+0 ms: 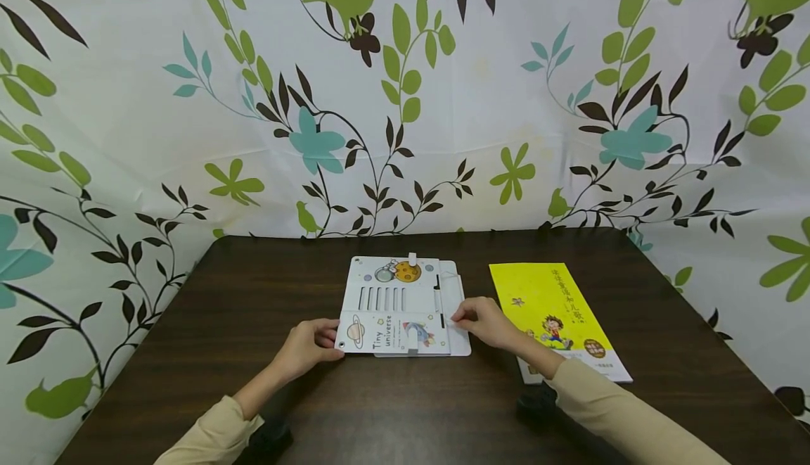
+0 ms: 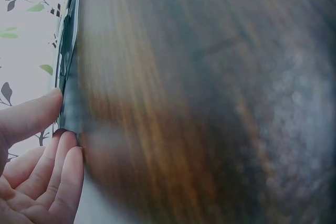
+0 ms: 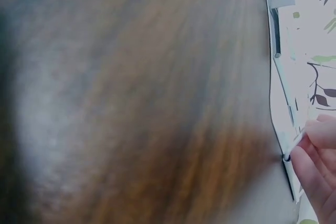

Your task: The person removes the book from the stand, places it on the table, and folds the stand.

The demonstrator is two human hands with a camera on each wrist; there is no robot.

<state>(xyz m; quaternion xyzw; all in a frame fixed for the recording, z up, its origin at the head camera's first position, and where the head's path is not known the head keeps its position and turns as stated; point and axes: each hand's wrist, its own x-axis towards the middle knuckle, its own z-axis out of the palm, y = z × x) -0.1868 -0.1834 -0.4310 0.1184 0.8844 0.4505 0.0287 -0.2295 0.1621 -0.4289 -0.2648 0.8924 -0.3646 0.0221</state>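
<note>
A flat white book stand printed with planets and "Tiny universe" lies on the table in the head view. My left hand grips its near left corner. In the left wrist view the thumb lies on one face and the fingertips bend at the edge. At the right side, my right hand pinches a thin white part of the stand between thumb and forefinger. The right wrist view shows that pinch close up, with the white panel seen edge-on and slightly raised from the layer below.
A yellow book with a cartoon child on its cover lies to the right, partly under my right forearm. The dark wooden table ends at a leaf-patterned cloth behind. Grey clips sit on the stand's edges.
</note>
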